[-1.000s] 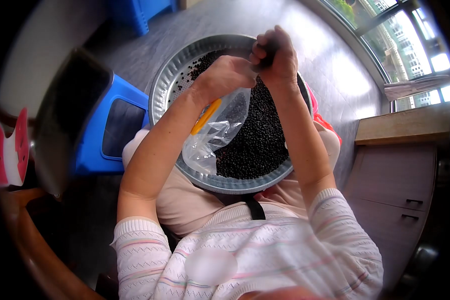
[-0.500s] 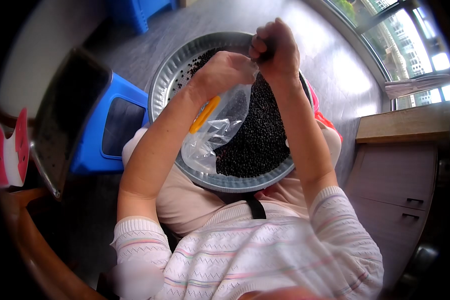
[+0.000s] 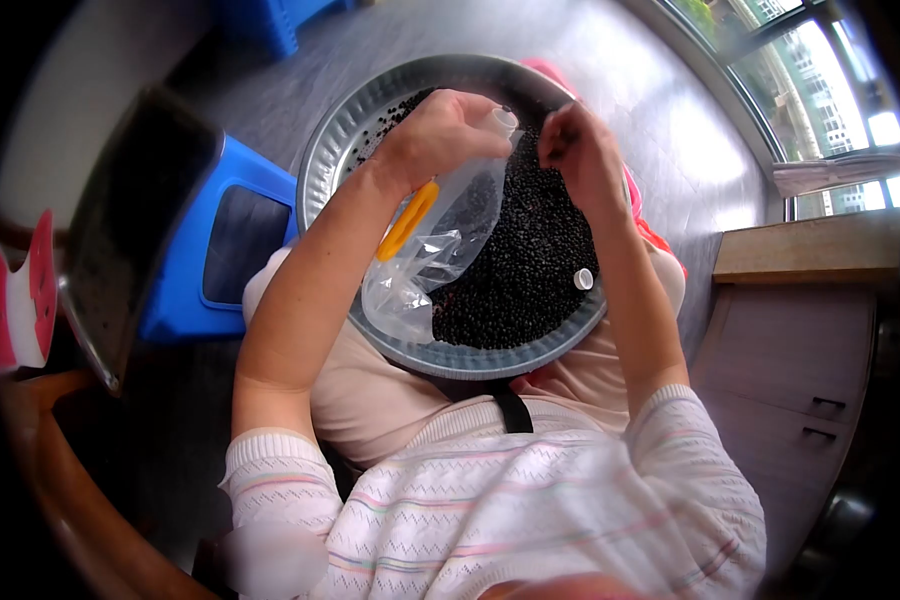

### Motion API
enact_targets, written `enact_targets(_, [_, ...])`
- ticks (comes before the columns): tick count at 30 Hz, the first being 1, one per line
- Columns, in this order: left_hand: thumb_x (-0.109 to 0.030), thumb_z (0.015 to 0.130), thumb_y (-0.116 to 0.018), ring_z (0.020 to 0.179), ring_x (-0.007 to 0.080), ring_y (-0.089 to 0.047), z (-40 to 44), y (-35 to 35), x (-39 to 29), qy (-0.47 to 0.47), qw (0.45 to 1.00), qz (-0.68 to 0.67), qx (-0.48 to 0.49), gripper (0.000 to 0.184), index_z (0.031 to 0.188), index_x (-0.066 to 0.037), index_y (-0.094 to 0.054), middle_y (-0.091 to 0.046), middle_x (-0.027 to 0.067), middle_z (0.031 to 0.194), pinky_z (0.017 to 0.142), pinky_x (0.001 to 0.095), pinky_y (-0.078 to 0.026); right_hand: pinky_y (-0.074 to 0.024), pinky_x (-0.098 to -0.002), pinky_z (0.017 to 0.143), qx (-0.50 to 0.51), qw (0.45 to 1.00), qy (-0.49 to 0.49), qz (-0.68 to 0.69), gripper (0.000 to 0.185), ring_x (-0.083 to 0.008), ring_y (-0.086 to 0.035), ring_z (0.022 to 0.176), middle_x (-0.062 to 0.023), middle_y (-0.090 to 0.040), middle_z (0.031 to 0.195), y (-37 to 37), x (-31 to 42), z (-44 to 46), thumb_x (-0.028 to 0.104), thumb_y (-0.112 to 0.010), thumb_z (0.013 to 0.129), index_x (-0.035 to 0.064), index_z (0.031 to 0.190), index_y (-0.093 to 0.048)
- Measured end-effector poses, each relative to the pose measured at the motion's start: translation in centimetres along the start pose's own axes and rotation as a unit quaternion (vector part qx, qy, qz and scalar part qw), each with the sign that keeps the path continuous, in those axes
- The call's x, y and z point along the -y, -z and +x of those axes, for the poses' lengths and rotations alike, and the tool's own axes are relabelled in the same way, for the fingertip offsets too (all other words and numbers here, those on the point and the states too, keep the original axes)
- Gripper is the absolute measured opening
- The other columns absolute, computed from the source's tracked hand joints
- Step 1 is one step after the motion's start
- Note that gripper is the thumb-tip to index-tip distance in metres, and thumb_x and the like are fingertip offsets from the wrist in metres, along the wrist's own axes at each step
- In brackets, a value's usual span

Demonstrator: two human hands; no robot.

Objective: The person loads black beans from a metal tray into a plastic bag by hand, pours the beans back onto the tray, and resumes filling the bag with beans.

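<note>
A clear plastic pouch [image 3: 440, 245] with a yellow handle [image 3: 407, 222] lies slanted over a round metal basin [image 3: 320, 165] on my lap. My left hand [image 3: 440, 135] is closed around its neck, and the round open spout [image 3: 503, 122] sticks up past my fingers. Small black beans [image 3: 530, 270] cover much of the basin's floor. My right hand [image 3: 582, 150] is over the beans, right of the spout and apart from it. Its fingers are curled, with something dark among them that I cannot make out. A white cap [image 3: 584, 279] rests on the beans near the right rim.
A blue stool [image 3: 185, 270] stands left of the basin, beside a dark panel [image 3: 135, 200]. Another blue stool [image 3: 270, 25] is at the back. To the right are a grey cabinet [image 3: 780, 360] and a window [image 3: 810, 90]. Red and pink cloth [image 3: 642, 225] shows behind my right forearm.
My right hand has come down from above the spout and off to the right. The spout and white cap now show plainly. The left hand keeps its hold on the pouch.
</note>
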State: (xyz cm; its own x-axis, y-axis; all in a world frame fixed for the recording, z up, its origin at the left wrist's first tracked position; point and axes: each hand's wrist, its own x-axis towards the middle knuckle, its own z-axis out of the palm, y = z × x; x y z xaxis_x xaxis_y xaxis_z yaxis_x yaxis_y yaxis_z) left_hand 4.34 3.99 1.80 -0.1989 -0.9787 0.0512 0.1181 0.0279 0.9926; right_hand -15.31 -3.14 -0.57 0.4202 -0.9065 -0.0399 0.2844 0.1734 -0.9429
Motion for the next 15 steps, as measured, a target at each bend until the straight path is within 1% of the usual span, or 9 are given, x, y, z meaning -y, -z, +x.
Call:
enact_targets(2, [-0.011,0.071,-0.062,0.075,0.0083,-0.056,0.0,0.1,0.2,-0.003,1.0,-0.004,-0.005,0.021,0.089,0.0,-0.066,-0.063,0.0026,0.08,0.073,0.0233,-0.044,-0.0446,-0.0338,0.05,-0.088,0.947,-0.048,-0.305,0.028,-0.0211,-0.055,0.055,-0.0068,-0.058,0.066,3.4,-4.6,-0.6,0.032,-0.05,0.09,0.0074,0.08,-0.06])
enact_targets(4, [-0.012,0.071,-0.065,0.08,0.0084,-0.056,0.3,0.1,0.6,0.005,1.0,0.005,-0.001,0.026,0.095,0.0,-0.064,-0.063,0.0029,0.085,0.077,0.0235,-0.044,-0.0463,-0.0379,0.06,-0.08,0.808,0.081,-0.578,0.024,-0.0248,-0.059,0.071,-0.0067,-0.063,0.082,7.1,-10.3,-1.4,0.032,-0.054,0.086,0.0101,0.084,-0.064])
enact_targets(6, [-0.012,0.073,-0.069,0.089,0.0092,-0.057,0.5,0.7,1.0,0.022,0.999,0.031,0.01,0.037,0.107,0.001,-0.061,-0.063,0.0037,0.096,0.085,0.024,-0.044,-0.0446,-0.0413,0.071,-0.074,0.668,0.178,-0.718,0.02,-0.027,-0.056,0.089,-0.0046,-0.061,0.098,5.4,-12.0,-3.8,0.031,-0.056,0.083,0.0129,0.088,-0.065])
enact_targets(7, [-0.012,0.073,-0.069,0.089,0.0093,-0.057,0.5,0.8,1.1,0.026,0.999,0.037,0.006,0.037,0.107,0.001,-0.061,-0.063,0.0039,0.096,0.085,0.024,-0.044,-0.0428,-0.0423,0.076,-0.044,0.685,0.102,-0.72,0.02,-0.0254,-0.051,0.1,-0.0038,-0.057,0.103,4.0,-11.9,-4.6,0.03,-0.057,0.082,0.0114,0.088,-0.064])
enact_targets(8, [-0.012,0.073,-0.069,0.089,0.0095,-0.058,0.5,0.8,1.2,0.029,0.999,0.042,0.003,0.037,0.107,0.001,-0.061,-0.063,0.0041,0.096,0.086,0.0239,-0.044,-0.0446,-0.0423,0.072,-0.022,0.669,0.124,-0.733,0.02,-0.0273,-0.054,0.092,-0.0058,-0.058,0.093,3.4,-12.6,-5.1,0.028,-0.055,0.084,0.0098,0.088,-0.061])
enact_targets(10, [-0.011,0.073,-0.068,0.089,0.0096,-0.058,0.5,0.7,1.1,0.032,0.998,0.05,0.001,0.037,0.107,0.001,-0.061,-0.063,0.0043,0.096,0.086,0.0238,-0.044,-0.046,-0.0425,0.068,0.009,0.684,0.102,-0.722,0.019,-0.0288,-0.057,0.085,-0.0087,-0.057,0.086,2.8,-13.1,-6.0,0.027,-0.054,0.085,0.0087,0.087,-0.059])
enact_targets(11, [-0.011,0.073,-0.068,0.089,0.0096,-0.058,0.4,0.8,0.9,0.032,0.998,0.052,0.001,0.037,0.107,0.001,-0.061,-0.063,0.0043,0.096,0.086,0.0237,-0.044,-0.0468,-0.043,0.063,0.007,0.698,0.122,-0.705,0.024,-0.0321,-0.059,0.071,-0.0115,-0.059,0.076,2.9,-12.9,-6.0,0.028,-0.054,0.086,0.0061,0.08,-0.059])
enact_targets(14, [-0.011,0.073,-0.068,0.089,0.0096,-0.058,0.5,0.8,0.9,0.031,0.999,0.043,0.005,0.038,0.108,0.001,-0.061,-0.063,0.0042,0.096,0.087,0.0236,-0.043,-0.0467,-0.0431,0.06,-0.016,0.786,0.009,-0.618,0.031,-0.0289,-0.057,0.057,-0.0127,-0.059,0.065,3.6,-11.9,-5.4,0.03,-0.054,0.087,0.003,0.072,-0.058])
enact_targets(15, [-0.011,0.073,-0.068,0.089,0.0095,-0.058,0.5,0.9,0.9,0.03,0.999,0.036,0.007,0.038,0.108,0.001,-0.061,-0.063,0.0042,0.096,0.087,0.0236,-0.043,-0.0456,-0.0376,0.052,-0.039,0.883,0.005,-0.468,0.038,-0.0223,-0.053,0.048,-0.0096,-0.058,0.056,4.5,-12.3,-4.8,0.032,-0.053,0.088,0.0022,0.064,-0.056])
